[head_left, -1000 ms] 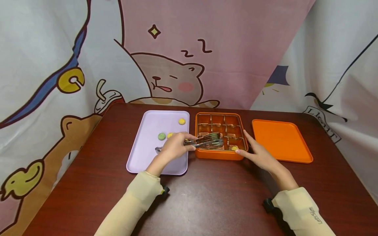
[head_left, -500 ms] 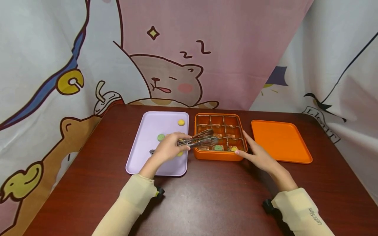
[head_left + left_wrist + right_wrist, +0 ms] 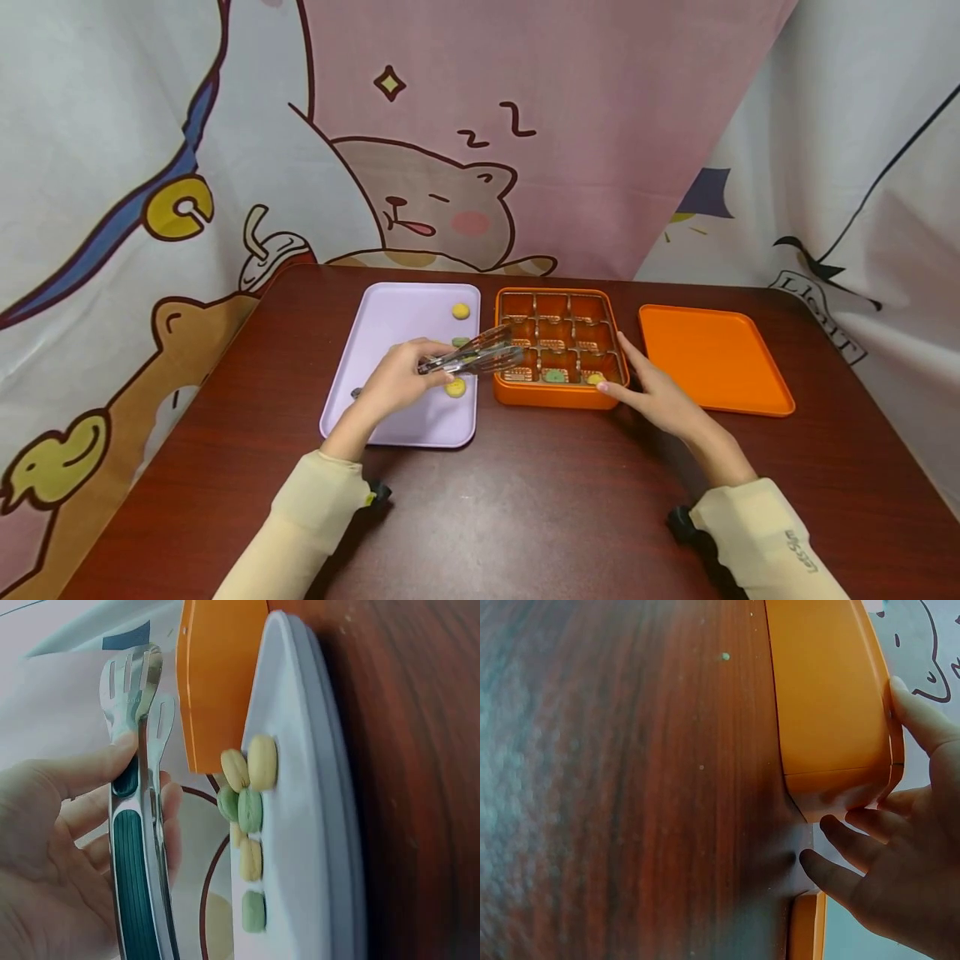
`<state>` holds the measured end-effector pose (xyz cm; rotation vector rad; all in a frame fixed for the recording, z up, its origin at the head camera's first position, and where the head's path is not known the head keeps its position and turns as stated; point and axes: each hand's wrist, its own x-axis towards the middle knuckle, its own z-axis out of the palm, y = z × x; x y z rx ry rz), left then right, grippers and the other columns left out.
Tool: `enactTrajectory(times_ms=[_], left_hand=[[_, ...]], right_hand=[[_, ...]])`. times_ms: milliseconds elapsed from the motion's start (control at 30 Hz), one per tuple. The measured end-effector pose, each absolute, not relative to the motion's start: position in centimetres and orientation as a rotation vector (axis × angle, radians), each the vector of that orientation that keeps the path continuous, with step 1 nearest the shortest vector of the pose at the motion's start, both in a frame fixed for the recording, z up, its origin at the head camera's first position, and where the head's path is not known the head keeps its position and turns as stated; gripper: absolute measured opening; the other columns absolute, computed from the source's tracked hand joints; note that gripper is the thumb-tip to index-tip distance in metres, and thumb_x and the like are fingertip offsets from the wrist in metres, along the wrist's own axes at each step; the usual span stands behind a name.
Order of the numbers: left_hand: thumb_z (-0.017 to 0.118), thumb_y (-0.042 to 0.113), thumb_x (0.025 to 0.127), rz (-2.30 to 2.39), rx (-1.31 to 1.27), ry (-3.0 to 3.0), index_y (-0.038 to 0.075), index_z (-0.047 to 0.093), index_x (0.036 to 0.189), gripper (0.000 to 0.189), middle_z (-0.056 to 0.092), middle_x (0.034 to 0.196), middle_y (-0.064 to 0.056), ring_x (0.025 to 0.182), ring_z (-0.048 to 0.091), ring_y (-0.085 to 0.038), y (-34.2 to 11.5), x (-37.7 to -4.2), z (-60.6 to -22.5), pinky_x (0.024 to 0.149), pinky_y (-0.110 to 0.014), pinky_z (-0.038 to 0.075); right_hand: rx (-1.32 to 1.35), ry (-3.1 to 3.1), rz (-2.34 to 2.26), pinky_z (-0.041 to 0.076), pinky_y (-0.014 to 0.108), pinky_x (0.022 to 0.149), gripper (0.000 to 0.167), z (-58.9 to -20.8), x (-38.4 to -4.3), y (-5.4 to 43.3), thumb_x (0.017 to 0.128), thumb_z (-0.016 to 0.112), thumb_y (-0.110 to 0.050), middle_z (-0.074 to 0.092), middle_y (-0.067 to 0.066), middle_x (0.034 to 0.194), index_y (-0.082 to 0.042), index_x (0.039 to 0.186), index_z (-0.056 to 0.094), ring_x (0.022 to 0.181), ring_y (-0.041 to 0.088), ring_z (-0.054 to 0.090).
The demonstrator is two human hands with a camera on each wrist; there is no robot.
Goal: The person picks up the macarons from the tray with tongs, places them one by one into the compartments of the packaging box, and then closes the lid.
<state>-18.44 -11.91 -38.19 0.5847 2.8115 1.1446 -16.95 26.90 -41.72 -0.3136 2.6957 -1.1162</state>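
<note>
My left hand (image 3: pixel 397 379) grips metal tongs (image 3: pixel 132 877) with dark green handle inlays, held over the lilac tray (image 3: pixel 375 333). Their slotted ends point right, toward the orange divided box (image 3: pixel 555 397), and nothing is between them. Several yellow and green macarons lie on the tray, among them a yellow macaron (image 3: pixel 455 387) just below the tongs; the left wrist view shows a green macaron (image 3: pixel 253 911) at one end of the group. Inside the box's front row sit a green macaron (image 3: pixel 555 377) and a yellow macaron (image 3: pixel 596 379). My right hand (image 3: pixel 660 398) touches the box's front right corner, fingers extended, thumb at the rim.
A flat orange lid (image 3: pixel 712 358) lies right of the box. Everything stands on a dark reddish wooden table (image 3: pixel 525 517), with a printed cartoon curtain (image 3: pixel 600 125) behind its far edge. Clear plastic dividers split the box into small compartments.
A green macaron now shows in the box's front middle compartment, where the tongs were earlier. My left hand has drawn the tongs left, back over the tray. The right hand stays put.
</note>
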Motion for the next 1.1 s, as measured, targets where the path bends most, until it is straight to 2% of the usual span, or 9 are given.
enactTrajectory(times_ms=[133, 267, 367, 567, 800, 1100], left_hand=[[0.076, 0.013, 0.086, 1.154, 0.567, 2.817, 0.005, 0.070, 0.124, 0.040, 0.068, 0.129, -0.016, 0.102, 0.065, -0.027, -12.9, -18.2, -38.4, 0.088, -0.042, 0.051], [0.077, 0.012, 0.085, 1.159, 0.540, 2.818, 0.004, 0.070, 0.124, 0.040, 0.070, 0.124, -0.015, 0.093, 0.062, -0.023, -13.6, -18.2, -38.7, 0.080, -0.036, 0.048], [0.077, 0.011, 0.084, 1.150, 0.524, 2.826, 0.004, 0.070, 0.124, 0.040, 0.071, 0.119, -0.015, 0.089, 0.060, -0.022, -14.1, -18.0, -39.0, 0.077, -0.033, 0.047], [0.079, 0.010, 0.082, 1.170, 0.491, 2.822, 0.004, 0.071, 0.123, 0.041, 0.069, 0.121, -0.018, 0.084, 0.062, -0.020, -14.9, -17.8, -39.4, 0.072, -0.029, 0.047], [0.079, 0.010, 0.082, 1.197, 0.443, 2.799, 0.002, 0.070, 0.122, 0.042, 0.070, 0.120, -0.019, 0.087, 0.065, -0.023, -15.6, -17.6, -39.8, 0.069, -0.027, 0.047], [0.080, 0.012, 0.081, 1.186, 0.376, 2.798, 0.004, 0.071, 0.120, 0.041, 0.070, 0.119, -0.018, 0.093, 0.066, -0.027, -16.2, -17.6, -40.1, 0.071, -0.029, 0.048]], right_hand=[[-0.314, 2.691, -1.122, 0.015, 0.073, 0.112, 0.096, -41.7, -16.9, 26.9, 0.097, 0.061, -0.045, 0.001, 0.018, 0.168, -0.017, 0.161, -0.005, 0.150, 0.051, 0.010], [-0.318, 2.692, -1.121, 0.015, 0.073, 0.112, 0.096, -41.8, -16.9, 26.9, 0.097, 0.061, -0.045, 0.001, 0.018, 0.168, -0.017, 0.161, -0.005, 0.150, 0.050, 0.010], [-0.321, 2.691, -1.122, 0.015, 0.073, 0.112, 0.095, -41.8, -16.9, 26.9, 0.097, 0.060, -0.044, 0.001, 0.018, 0.168, -0.017, 0.161, -0.005, 0.150, 0.050, 0.010], [-0.310, 2.678, -1.133, 0.014, 0.074, 0.112, 0.096, -41.8, -16.8, 26.9, 0.097, 0.060, -0.045, -0.001, 0.017, 0.168, -0.018, 0.161, -0.006, 0.150, 0.051, 0.009], [-0.312, 2.669, -1.146, 0.014, 0.074, 0.112, 0.096, -41.9, -16.8, 27.0, 0.097, 0.060, -0.045, -0.001, 0.017, 0.168, -0.018, 0.161, -0.006, 0.151, 0.050, 0.008], [-0.321, 2.675, -1.141, 0.014, 0.074, 0.112, 0.096, -41.8, -16.9, 27.0, 0.097, 0.061, -0.044, -0.001, 0.017, 0.168, -0.018, 0.161, -0.006, 0.151, 0.050, 0.008]])
